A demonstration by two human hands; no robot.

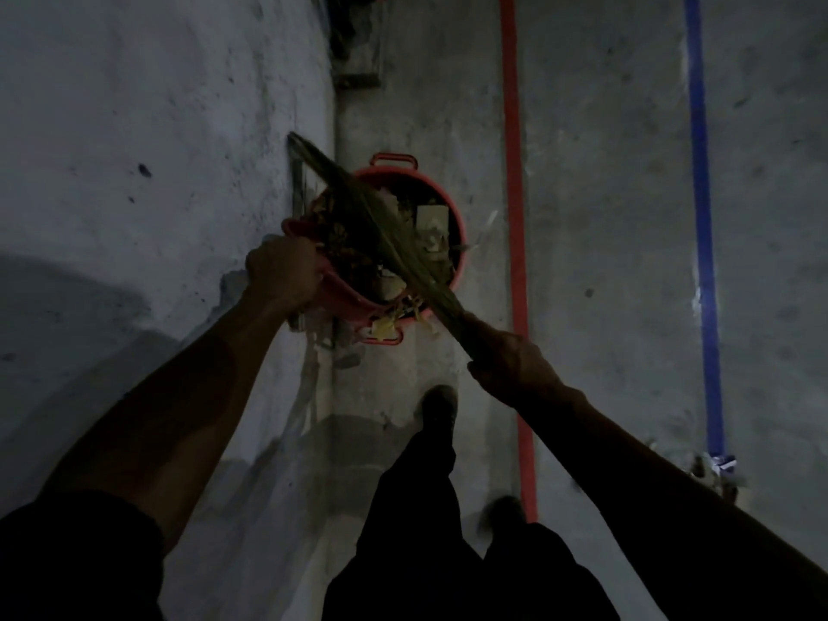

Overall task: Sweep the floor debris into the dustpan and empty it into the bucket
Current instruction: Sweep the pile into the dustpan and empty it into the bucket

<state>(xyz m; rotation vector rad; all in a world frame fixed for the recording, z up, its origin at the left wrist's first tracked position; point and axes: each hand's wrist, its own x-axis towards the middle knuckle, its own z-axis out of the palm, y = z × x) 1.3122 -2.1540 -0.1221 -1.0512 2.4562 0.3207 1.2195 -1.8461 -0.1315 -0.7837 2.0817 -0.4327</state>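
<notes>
- Head view, nearest: right hand (511, 356) with fingers wrapped round the bundled straw broom (381, 226).
- Left hand (282, 273) grips a red plastic dustpan (334, 284), tilted over the bucket.
- Farther: round red plastic bucket (459, 226) on the grey concrete floor (605, 217), holding debris.

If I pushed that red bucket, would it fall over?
Probably not easily: the red bucket looks wide, low and filled with rubbish. It might slide on the smooth floor. It likely feels heavyish, so use its handle.

bucket (452, 280): red plastic, smooth | broom (358, 203): dry straw | floor (605, 217): rough matt concrete
</notes>
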